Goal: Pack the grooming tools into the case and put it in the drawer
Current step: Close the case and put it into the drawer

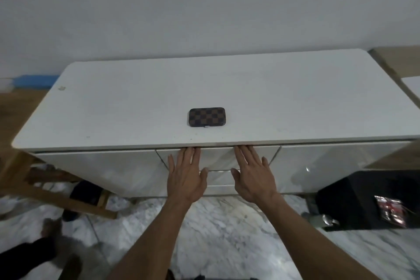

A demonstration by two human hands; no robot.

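A small brown checkered case (pixel 206 117) lies closed on the white cabinet top (pixel 295 102), near its front edge. Below it, the top middle drawer front (pixel 217 158) is closed. My left hand (pixel 186 174) and my right hand (pixel 252 175) lie flat against this drawer front, fingers spread, fingertips up under the overhanging edge of the top. Neither hand holds anything. No loose grooming tools are in sight.
A wooden frame (pixel 56 191) stands on the floor to the left with a dark object (pixel 86 193) inside it. A black box (pixel 372 198) sits on the marble floor to the right. Someone's dark foot (pixel 27 254) shows at the lower left.
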